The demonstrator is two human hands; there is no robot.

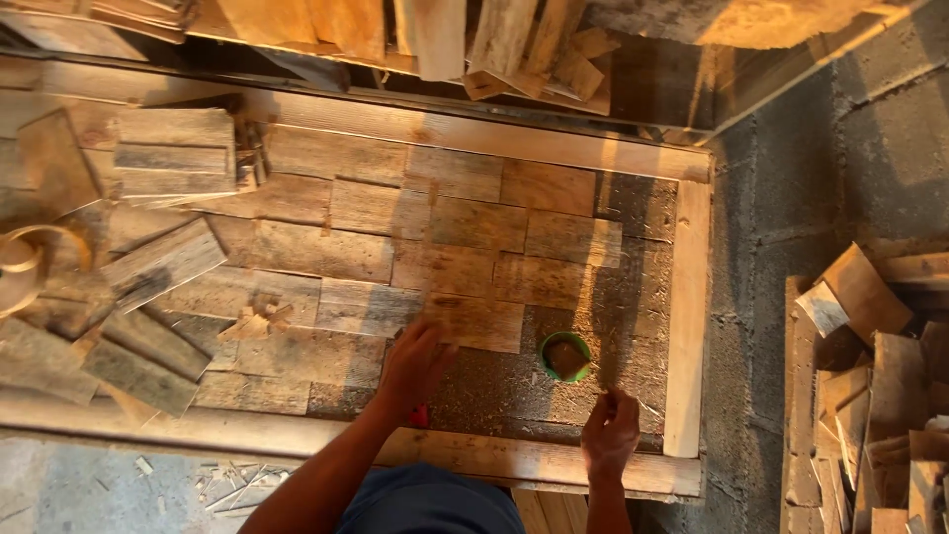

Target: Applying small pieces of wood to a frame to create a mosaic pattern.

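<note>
A large wooden frame (688, 297) lies flat, its board base partly covered with fitted wood pieces (465, 222). My left hand (415, 364) rests fingers-down on the lower edge of a wood piece (474, 321) near the bare chipboard area (494, 386). A small red thing shows just under that wrist. My right hand (610, 430) hovers over the bare board, fingers pinched together; whether it holds anything I cannot tell. A green cup (565, 356) with brown contents stands on the board just above my right hand.
Loose wood offcuts are stacked on the frame's left side (173, 153) and lower left (129, 356). A tape roll (30, 267) lies at far left. More offcuts fill a crate at right (880, 396). Planks lean along the top. Concrete floor lies between.
</note>
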